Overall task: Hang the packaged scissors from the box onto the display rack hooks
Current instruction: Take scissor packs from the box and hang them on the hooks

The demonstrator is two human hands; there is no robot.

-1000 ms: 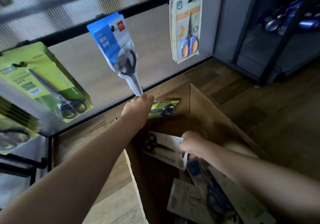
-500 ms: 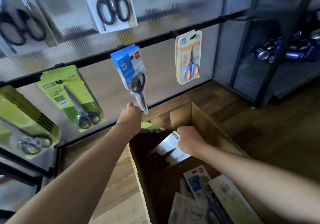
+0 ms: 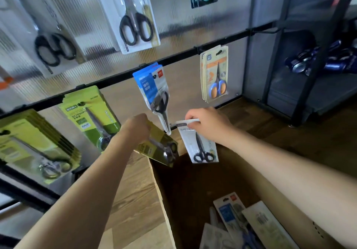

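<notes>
Since half a second ago both hands have risen out of the cardboard box (image 3: 164, 200): the left hand (image 3: 138, 128) now grips a green scissors pack (image 3: 161, 149), and the right hand (image 3: 207, 123) pinches the top of a white scissors pack (image 3: 199, 145). The green pack's top is hidden behind the left hand and its print is blurred. Both packs hang tilted above the box, just below the blue pack (image 3: 152, 86) on the rack rail (image 3: 212, 43).

bright, even light with glare on the ribbed panel (image 3: 193, 26) — edges bow and blur, box interior (image 3: 193, 187) shadowed.
</notes>
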